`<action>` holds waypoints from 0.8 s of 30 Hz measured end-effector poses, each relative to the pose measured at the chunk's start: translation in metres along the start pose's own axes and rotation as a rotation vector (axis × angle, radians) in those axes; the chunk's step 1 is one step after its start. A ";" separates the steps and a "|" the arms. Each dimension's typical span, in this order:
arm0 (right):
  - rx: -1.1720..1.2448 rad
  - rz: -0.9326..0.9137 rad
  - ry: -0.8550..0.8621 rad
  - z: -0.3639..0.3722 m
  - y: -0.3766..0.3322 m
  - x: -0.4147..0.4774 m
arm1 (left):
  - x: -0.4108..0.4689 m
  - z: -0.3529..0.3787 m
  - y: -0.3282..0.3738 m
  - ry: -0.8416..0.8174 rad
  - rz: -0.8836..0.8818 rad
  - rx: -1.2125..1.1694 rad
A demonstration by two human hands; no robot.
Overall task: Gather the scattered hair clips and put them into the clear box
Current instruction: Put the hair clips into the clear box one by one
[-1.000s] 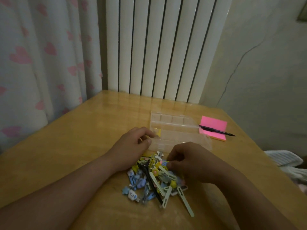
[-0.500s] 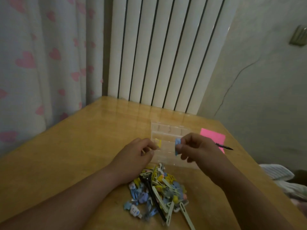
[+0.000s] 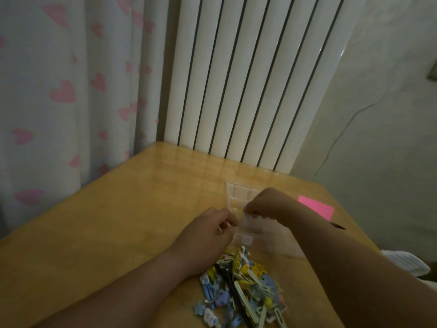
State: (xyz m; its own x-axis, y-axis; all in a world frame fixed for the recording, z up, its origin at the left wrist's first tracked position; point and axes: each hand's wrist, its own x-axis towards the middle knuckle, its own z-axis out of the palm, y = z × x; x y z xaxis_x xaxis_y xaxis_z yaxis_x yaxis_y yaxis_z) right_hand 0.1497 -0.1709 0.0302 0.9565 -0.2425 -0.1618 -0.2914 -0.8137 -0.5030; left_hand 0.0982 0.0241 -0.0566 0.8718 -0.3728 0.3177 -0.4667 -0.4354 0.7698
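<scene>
A pile of colourful hair clips (image 3: 246, 290) lies on the wooden table (image 3: 118, 223) near its front edge. Just behind the pile sits the clear box (image 3: 238, 192), divided into compartments, with a yellow clip (image 3: 234, 209) in one of them. My left hand (image 3: 208, 233) rests at the box's left side, its fingers curled against the box edge. Over the box's middle my right hand (image 3: 267, 204) pinches a small blue clip (image 3: 245, 205) at its fingertips. My right forearm hides the box's right part.
A pink sticky-note pad (image 3: 316, 207) and a dark pen (image 3: 338, 226) lie right of the box near the table's right edge. A white radiator (image 3: 248, 86) and a heart-print curtain (image 3: 66, 91) stand behind the table. Pale fabric (image 3: 406, 266) lies beyond the right edge.
My right hand picked a blue clip from the pile, lifted it and carried it back and left over the box. My left hand stayed at the box's left side.
</scene>
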 end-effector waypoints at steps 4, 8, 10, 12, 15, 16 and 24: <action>-0.064 0.029 -0.008 0.005 -0.005 0.001 | 0.000 -0.001 0.001 -0.004 0.004 0.008; -0.021 0.015 -0.012 0.009 -0.005 0.004 | 0.000 -0.001 0.000 -0.006 0.006 0.022; 0.054 -0.016 0.007 0.011 -0.001 0.006 | 0.001 -0.001 0.001 -0.008 0.006 0.026; 0.094 -0.050 0.027 0.011 0.004 0.006 | 0.001 -0.001 0.001 -0.012 0.001 0.024; 0.134 -0.115 0.067 0.009 0.014 0.003 | 0.001 -0.002 0.001 -0.011 -0.003 0.025; 0.153 -0.139 0.092 0.008 0.017 -0.001 | 0.001 -0.002 0.001 -0.010 -0.003 0.023; 0.259 -0.419 0.405 -0.001 0.047 -0.078 | -0.001 -0.003 0.002 -0.008 -0.004 0.028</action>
State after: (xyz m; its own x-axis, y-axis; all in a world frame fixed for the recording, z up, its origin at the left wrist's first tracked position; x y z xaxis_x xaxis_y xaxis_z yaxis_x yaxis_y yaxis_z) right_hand 0.0620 -0.1904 0.0203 0.9031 -0.1529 0.4013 0.1638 -0.7412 -0.6510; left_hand 0.0968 0.0255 -0.0535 0.8726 -0.3773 0.3102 -0.4672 -0.4597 0.7553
